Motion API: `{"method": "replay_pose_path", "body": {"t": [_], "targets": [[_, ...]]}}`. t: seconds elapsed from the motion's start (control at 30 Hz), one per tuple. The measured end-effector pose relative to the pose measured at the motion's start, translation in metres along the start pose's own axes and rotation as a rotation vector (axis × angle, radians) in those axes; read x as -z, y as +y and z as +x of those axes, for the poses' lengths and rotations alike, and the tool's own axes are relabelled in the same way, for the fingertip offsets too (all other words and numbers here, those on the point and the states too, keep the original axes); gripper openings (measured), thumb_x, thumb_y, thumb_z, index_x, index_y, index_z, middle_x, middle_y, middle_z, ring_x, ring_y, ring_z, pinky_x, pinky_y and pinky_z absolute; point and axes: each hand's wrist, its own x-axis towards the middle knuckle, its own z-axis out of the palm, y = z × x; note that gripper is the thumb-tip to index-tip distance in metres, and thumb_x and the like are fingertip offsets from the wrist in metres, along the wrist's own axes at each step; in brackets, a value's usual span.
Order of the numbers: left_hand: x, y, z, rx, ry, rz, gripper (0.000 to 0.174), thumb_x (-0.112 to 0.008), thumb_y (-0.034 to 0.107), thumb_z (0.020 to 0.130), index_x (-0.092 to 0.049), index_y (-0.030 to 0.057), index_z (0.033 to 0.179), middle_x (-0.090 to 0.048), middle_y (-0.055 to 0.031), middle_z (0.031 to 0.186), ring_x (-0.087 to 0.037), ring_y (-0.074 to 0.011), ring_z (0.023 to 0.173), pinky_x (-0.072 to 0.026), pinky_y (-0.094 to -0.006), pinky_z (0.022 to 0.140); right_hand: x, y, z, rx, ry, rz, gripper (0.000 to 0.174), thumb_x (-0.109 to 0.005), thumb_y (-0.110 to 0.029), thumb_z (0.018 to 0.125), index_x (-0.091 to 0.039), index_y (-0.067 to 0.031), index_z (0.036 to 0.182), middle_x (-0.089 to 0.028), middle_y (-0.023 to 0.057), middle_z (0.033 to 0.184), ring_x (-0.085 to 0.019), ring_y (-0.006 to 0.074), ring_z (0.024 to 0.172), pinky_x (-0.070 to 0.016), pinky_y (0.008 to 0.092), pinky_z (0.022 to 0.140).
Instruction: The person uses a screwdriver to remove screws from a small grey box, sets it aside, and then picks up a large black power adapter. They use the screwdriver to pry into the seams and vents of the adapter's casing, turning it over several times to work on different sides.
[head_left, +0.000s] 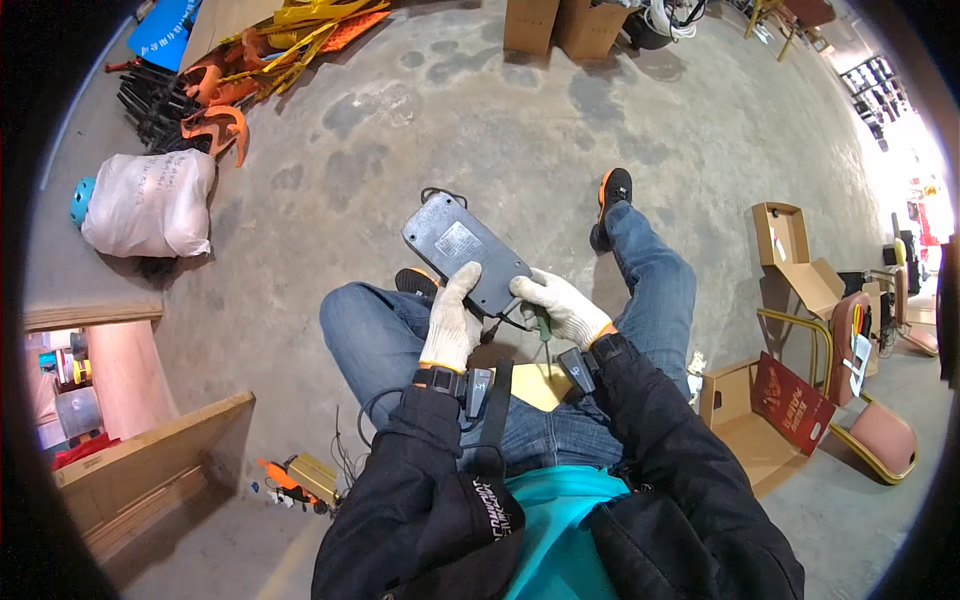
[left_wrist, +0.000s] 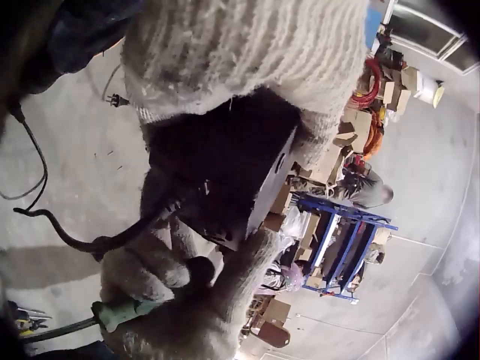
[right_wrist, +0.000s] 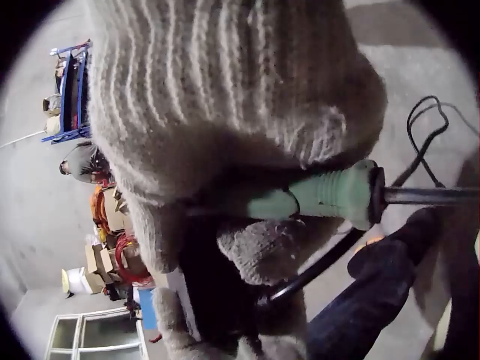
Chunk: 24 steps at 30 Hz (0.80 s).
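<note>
A flat dark grey plastic box [head_left: 432, 235] with a pale label and corner screw holes is held tilted above the lap. My gloved left hand [head_left: 452, 325] grips its near left edge, thumb on the labelled face. At the lower right corner, my gloved right hand [head_left: 566, 308] holds the box too, while its fingers wrap a green-handled screwdriver [right_wrist: 322, 198]. The screwdriver's shaft points back toward the body, away from the box. A black cord [left_wrist: 67, 238] leaves the box's near end, and another loops at its far end.
An open cardboard box [head_left: 745, 425] lies right of the legs, near toppled chairs [head_left: 875, 440]. On the left are a white bag [head_left: 150, 205], a wooden board [head_left: 160, 455] and an orange tool [head_left: 285, 485]. Orange and yellow parts [head_left: 290, 40] are heaped at far left.
</note>
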Motion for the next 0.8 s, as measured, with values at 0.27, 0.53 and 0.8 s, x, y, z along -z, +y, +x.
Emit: {"method": "replay_pose_path", "body": {"t": [0.27, 0.53, 0.8], "targets": [[0.018, -0.008, 0.012, 0.083, -0.006, 0.149, 0.037, -0.073, 0.013, 0.1, -0.063, 0.0026, 0.135, -0.072, -0.0117, 0.125, -0.07, -0.0275, 0.115, -0.0579, -0.0436, 0.105, -0.008, -0.016, -0.006, 0.111, 0.089, 0.105, 0.066, -0.082, -0.027, 0.088, -0.056, 0.0033, 0.14, -0.065, 0.0036, 0.098, -0.058, 0.0063, 0.071, -0.05, 0.0244, 0.061], [0.004, 0.01, -0.006, 0.159, -0.107, 1.132, 0.032, -0.08, 0.029, 0.091, -0.074, 0.0012, 0.106, -0.072, -0.0043, 0.094, -0.064, -0.0119, 0.083, -0.0503, -0.0282, 0.075, 0.008, -0.056, -0.014, 0.151, 0.308, -0.746, 0.087, -0.086, -0.035, 0.07, -0.055, 0.001, 0.143, -0.073, 0.0201, 0.114, -0.074, 0.0288, 0.097, -0.0595, 0.0376, 0.085], [0.014, 0.006, -0.004, -0.06, -0.081, 1.235, 0.081, -0.089, 0.033, 0.079, -0.056, -0.003, 0.144, -0.068, -0.0166, 0.126, -0.068, -0.0237, 0.111, -0.0551, -0.0357, 0.096, 0.021, -0.054, 0.003, 0.204, 0.032, -1.207, 0.076, -0.081, -0.029, 0.07, -0.058, 0.0027, 0.135, -0.072, 0.0276, 0.115, -0.07, 0.0417, 0.11, -0.0552, 0.0442, 0.095]]}}
